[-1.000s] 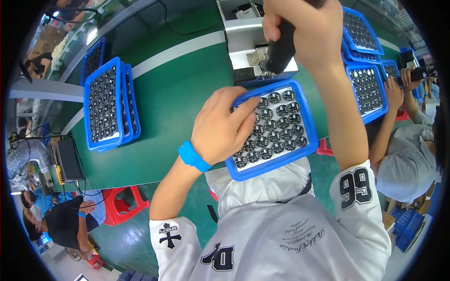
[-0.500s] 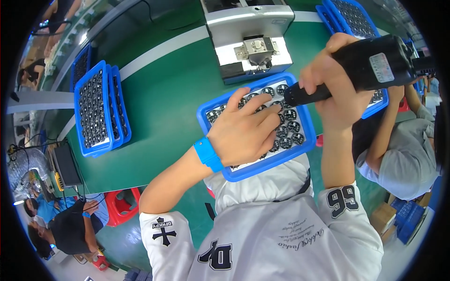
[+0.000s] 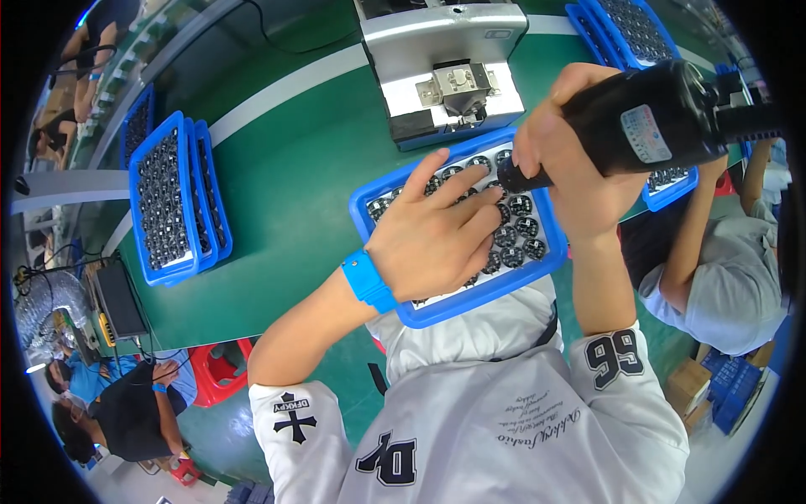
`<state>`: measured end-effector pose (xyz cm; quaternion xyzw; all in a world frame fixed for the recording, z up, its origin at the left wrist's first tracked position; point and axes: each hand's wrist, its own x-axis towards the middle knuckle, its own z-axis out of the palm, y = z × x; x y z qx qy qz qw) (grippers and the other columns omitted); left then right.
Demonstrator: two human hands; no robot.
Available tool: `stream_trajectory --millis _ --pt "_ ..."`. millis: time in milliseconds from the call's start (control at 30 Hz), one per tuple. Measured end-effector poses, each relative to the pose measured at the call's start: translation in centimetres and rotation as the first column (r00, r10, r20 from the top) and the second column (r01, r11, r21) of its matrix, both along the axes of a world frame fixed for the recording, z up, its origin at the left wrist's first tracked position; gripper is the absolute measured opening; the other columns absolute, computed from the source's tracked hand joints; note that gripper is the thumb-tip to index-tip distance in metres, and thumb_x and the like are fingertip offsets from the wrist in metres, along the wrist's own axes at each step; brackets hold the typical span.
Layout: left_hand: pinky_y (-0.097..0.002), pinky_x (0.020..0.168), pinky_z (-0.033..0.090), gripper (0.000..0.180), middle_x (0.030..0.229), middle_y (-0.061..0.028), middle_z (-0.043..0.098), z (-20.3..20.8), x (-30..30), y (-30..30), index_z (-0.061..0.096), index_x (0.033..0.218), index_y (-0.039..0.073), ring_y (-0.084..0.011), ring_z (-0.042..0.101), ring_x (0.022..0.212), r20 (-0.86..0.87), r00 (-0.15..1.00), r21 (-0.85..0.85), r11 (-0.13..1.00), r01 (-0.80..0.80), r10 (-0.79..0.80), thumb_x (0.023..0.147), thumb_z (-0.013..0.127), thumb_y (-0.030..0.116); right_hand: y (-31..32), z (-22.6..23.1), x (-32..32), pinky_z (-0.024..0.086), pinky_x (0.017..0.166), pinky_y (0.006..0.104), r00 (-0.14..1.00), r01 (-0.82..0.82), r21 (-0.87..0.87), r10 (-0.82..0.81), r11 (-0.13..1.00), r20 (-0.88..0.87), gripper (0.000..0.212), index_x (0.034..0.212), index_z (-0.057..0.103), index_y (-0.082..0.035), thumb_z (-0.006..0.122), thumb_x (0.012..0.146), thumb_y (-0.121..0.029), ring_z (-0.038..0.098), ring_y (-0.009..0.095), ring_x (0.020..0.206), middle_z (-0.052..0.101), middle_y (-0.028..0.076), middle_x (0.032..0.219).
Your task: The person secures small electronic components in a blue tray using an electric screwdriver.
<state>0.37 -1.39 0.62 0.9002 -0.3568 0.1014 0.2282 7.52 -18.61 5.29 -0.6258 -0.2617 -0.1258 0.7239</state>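
Note:
My right hand (image 3: 579,164) is wrapped round a black electric screwdriver (image 3: 609,118), tilted so its tip points down and left. That tip is over small round black parts (image 3: 521,206) standing in rows on the white liner of a blue tray (image 3: 445,313). Whether it touches a part cannot be seen. My left hand (image 3: 437,223), with a blue wristband, lies spread over the tray's left and middle, fingers apart on or just above the parts. It hides several of them. The tray's near edge is by my lap.
Just beyond the tray stands a grey metal machine (image 3: 445,76) with a clamp fixture. Stacked blue trays (image 3: 159,197) of parts sit at left, more (image 3: 625,34) at far right. A co-worker's grey sleeve (image 3: 714,281) is close on the right. A red stool (image 3: 220,370) is at left.
The screwdriver and my right hand have shifted slightly left, bringing the tip further over the tray's parts. My left hand has stayed almost in place.

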Motion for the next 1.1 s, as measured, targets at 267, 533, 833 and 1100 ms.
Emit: stream_trajectory --millis 267,533,833,1100 --pt "-0.0552 0.122 0.029 0.022 0.122 -0.0061 0.073 -0.1 0.0 0.0 0.07 0.102 0.01 -0.026 0.056 0.132 0.012 1.0 0.001 1.0 0.0 0.0 0.086 0.069 0.024 0.4 0.2 0.0 0.05 0.055 0.0311 0.998 -0.015 -0.032 0.013 0.999 -0.054 0.024 0.108 0.051 0.002 0.062 0.089 0.011 0.057 0.017 0.055 0.058 0.01 0.073" --pt "-0.0552 0.123 0.027 0.025 0.125 -0.0069 0.072 -0.1 0.1 -0.1 0.07 0.105 0.01 -0.0257 0.056 0.133 -0.014 1.0 0.019 1.0 0.006 -0.006 0.085 0.068 0.025 0.4 -0.1 0.3 0.05 0.054 0.0306 0.999 -0.01 -0.059 0.008 0.998 -0.035 0.023 0.107 0.05 0.002 0.061 0.088 0.011 0.057 0.017 0.054 0.058 0.01 0.071" --pt "-0.0559 0.124 0.027 0.024 0.122 -0.0057 0.073 -0.1 0.3 0.0 0.072 0.104 0.011 -0.0253 0.057 0.13 0.01 1.0 -0.001 1.0 0.016 -0.016 0.088 0.068 0.028 0.7 0.6 0.0 0.05 0.055 0.0295 0.999 -0.042 -0.101 0.042 0.994 -0.001 0.025 0.108 0.052 0.004 0.063 0.086 0.012 0.058 0.016 0.056 0.058 0.009 0.073" --pt "-0.0564 0.124 0.025 0.026 0.118 -0.0041 0.075 0.1 0.6 0.2 0.072 0.101 0.01 -0.0252 0.058 0.127 0.036 0.999 0.011 1.0 -0.01 0.01 0.094 0.067 0.034 0.7 2.5 1.5 0.05 0.054 0.03 0.963 -0.219 -0.076 0.203 0.973 -0.18 0.023 0.103 0.055 0.005 0.064 0.082 0.008 0.06 0.017 0.055 0.06 0.01 0.072"
